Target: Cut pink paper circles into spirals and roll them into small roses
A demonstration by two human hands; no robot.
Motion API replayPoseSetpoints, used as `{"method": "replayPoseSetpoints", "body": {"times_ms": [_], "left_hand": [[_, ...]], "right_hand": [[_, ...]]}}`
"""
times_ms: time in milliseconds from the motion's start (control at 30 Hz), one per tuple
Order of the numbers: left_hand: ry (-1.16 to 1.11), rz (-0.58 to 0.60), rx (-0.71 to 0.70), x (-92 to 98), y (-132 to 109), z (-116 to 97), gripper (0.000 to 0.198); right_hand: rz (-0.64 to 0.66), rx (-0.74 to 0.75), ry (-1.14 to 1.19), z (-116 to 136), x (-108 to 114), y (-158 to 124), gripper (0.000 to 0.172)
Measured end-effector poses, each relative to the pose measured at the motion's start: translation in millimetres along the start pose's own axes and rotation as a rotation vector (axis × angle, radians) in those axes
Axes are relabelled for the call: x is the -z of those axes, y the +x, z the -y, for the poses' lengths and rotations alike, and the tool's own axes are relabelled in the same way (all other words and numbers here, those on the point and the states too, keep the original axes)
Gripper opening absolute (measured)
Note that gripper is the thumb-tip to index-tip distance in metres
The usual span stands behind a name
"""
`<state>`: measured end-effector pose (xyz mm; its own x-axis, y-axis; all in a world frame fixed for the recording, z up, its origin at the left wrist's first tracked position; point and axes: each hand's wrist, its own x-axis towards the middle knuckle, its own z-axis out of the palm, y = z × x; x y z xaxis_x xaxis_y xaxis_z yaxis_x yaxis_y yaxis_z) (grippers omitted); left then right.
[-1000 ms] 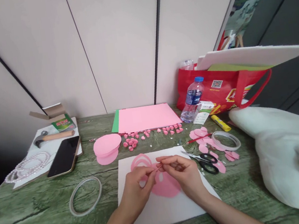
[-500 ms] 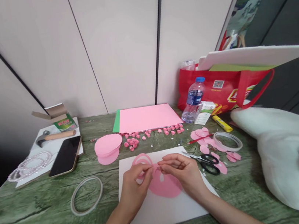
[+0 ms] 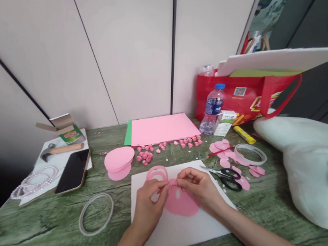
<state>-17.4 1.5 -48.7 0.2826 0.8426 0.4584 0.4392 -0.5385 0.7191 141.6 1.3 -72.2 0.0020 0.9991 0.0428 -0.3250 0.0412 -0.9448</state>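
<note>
Both hands meet above a white sheet [image 3: 167, 236] in the front middle. My left hand [image 3: 152, 200] is pinched, and so is my right hand [image 3: 200, 185]; a narrow pink paper strip [image 3: 172, 181] bends between their fingertips. Below the fingers a round pink paper piece [image 3: 183, 207] with a small pale spot lies on the sheet. Pink paper rings [image 3: 157, 168] show just behind my left hand, partly covered by it. Black-handled scissors [image 3: 229, 179] lie at the sheet's right edge, near my right hand.
On the left are a tape roll [image 3: 81, 224], a phone [image 3: 72, 171], a hammer [image 3: 64, 149] and beads [image 3: 34, 182]. Pink ovals [image 3: 119, 157], small pink rolls [image 3: 145, 157] and pink paper [image 3: 164, 128] lie behind. A bottle [image 3: 211, 110] and white plush [image 3: 307, 168] stand right.
My right hand's fingers have closed into a tighter pinch at the strip. The whole view has shifted very slightly; the things on the table stay in place.
</note>
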Motion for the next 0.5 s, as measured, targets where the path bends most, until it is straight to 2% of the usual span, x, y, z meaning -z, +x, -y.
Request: {"method": "replayPoseSetpoints", "body": {"times_ms": [333, 500], "left_hand": [[-0.006, 0.020, 0.012, -0.6, -1.4, 4.1, 0.014], [0.005, 0.009, 0.027, -0.6, -0.7, 5.2, 0.014]], "right_hand": [[-0.027, -0.111, 0.116, -4.2, 5.0, 4.2, 0.016], [0.010, -0.130, 0.157, -5.5, 5.5, 4.7, 0.017]]}}
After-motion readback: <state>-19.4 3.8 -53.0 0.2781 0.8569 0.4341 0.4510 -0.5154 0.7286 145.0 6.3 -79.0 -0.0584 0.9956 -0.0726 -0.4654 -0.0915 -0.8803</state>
